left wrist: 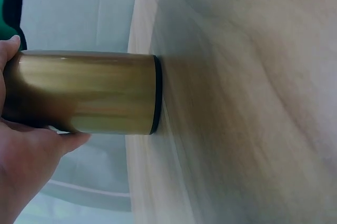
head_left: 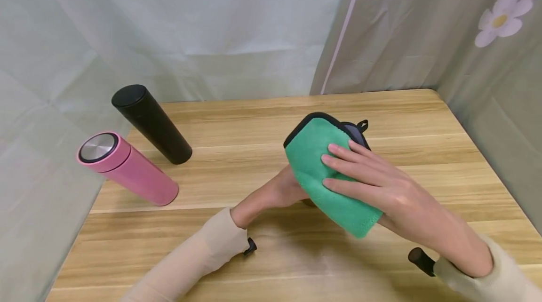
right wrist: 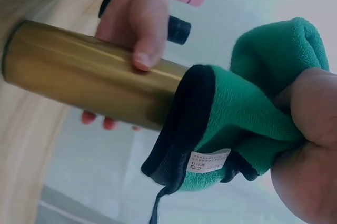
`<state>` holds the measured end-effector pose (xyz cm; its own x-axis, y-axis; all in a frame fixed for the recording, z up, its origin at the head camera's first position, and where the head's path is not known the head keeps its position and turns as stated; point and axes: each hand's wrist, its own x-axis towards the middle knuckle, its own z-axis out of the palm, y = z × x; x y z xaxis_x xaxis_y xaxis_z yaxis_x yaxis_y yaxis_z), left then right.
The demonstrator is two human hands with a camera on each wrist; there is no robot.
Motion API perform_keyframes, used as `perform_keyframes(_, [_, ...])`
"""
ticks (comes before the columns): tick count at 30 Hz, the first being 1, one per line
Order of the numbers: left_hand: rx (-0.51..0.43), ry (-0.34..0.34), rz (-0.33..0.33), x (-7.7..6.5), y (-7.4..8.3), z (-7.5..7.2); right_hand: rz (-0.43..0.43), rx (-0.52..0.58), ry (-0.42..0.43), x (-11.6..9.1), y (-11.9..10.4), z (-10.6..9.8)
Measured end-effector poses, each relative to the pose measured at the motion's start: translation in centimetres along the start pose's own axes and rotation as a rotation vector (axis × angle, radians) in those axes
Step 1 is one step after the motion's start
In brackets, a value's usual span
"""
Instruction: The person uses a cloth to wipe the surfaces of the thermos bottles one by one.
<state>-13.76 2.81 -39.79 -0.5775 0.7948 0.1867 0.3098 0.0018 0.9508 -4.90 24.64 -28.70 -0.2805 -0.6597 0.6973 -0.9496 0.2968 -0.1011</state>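
A gold cylindrical bottle [left wrist: 95, 95] with a black base ring stands upright on the wooden table. My left hand [head_left: 288, 190] grips it around the side, thumb and fingers on opposite sides, as the right wrist view shows. Over the upper end of the bottle lies a green cloth [head_left: 311, 165] with black edging, a hanging loop and a white label [right wrist: 209, 161]. My right hand [head_left: 381, 189] holds this cloth from above, fingers spread across it. The cloth hides the bottle's top, and in the head view almost the whole bottle.
To the left, a pink bottle [head_left: 144, 175] with a silver-topped lid stands on the table [head_left: 233, 151]. A black bottle [head_left: 158, 128] is just behind it. Pale curtains [head_left: 237, 24] hang close behind the table and at both sides. Small black devices [head_left: 420, 260] sit at the sleeve cuffs.
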Motion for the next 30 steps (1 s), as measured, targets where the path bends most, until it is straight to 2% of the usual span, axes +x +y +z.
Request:
perform_keyframes(2, [0.055,-0.001,-0.014,-0.3,0.0,-0.2,-0.015,-0.002,-0.023,0.5,0.1,-0.1])
perform_keyframes(3, [0.143,0.011,0.002,-0.4,0.0,-0.3,-0.023,0.001,-0.036,0.8,0.2,-0.2])
perform_keyframes(7, [0.179,-0.003,0.002,-0.5,-0.1,-0.4,-0.037,0.028,-0.083,1.9,0.8,-0.3])
perform_keyframes(11, [0.196,-0.016,0.007,-0.5,-0.2,-0.4,-0.013,0.058,-0.150,3.0,1.7,-0.4])
perform_keyframes(19, [0.080,-0.016,0.022,0.2,0.1,-0.3,0.070,0.092,-0.228,4.1,3.9,-0.8])
perform_keyframes(26, [0.054,0.037,-0.105,0.0,0.5,-0.1,0.173,0.104,-0.208,3.9,5.7,-1.3])
perform_keyframes(30, [0.048,0.064,-0.113,0.0,0.6,0.0,0.225,0.112,-0.163,3.3,6.3,-1.4])
